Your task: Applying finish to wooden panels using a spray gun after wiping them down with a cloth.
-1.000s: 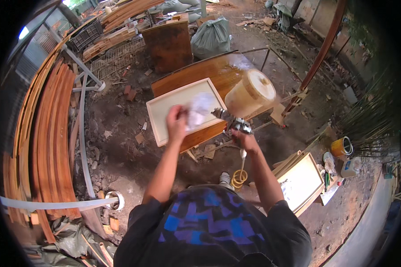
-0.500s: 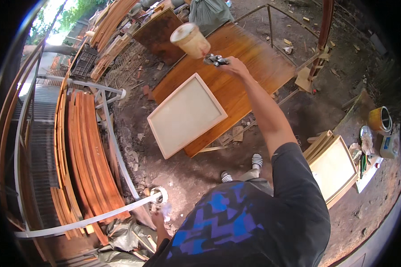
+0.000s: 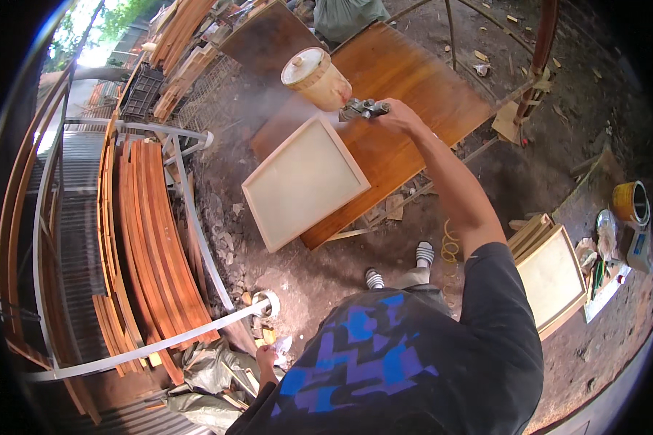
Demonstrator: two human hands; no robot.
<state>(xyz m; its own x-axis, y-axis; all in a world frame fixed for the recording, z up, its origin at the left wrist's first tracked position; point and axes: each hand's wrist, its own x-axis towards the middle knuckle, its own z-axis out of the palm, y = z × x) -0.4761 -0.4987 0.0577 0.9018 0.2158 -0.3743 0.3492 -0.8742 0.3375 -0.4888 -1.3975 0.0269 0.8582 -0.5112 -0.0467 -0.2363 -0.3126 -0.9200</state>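
Observation:
My right hand (image 3: 391, 114) grips a metal spray gun (image 3: 360, 109) just beside a pale lidded bucket (image 3: 313, 78); pale mist (image 3: 276, 103) hangs around the nozzle and to its left. Beneath is a varnished brown wooden board (image 3: 432, 98), with a framed cream panel (image 3: 303, 181) lying across its near left part. Low at my left side, my left hand (image 3: 265, 353) is closed on a crumpled white cloth (image 3: 283, 344), partly hidden behind the hand.
Stacked reddish planks (image 3: 156, 246) and metal rails (image 3: 196, 210) line the left. At right are more framed panels (image 3: 550, 279), a yellow can (image 3: 630, 203) and a plastic jug (image 3: 637, 248). A coiled yellow hose (image 3: 450, 246) hangs beside my feet; a sack (image 3: 341, 14) lies behind.
My right hand has moved forward and up with the gun to beside the bucket, and mist has appeared. My left hand has dropped from the framed panel to my left side with the cloth.

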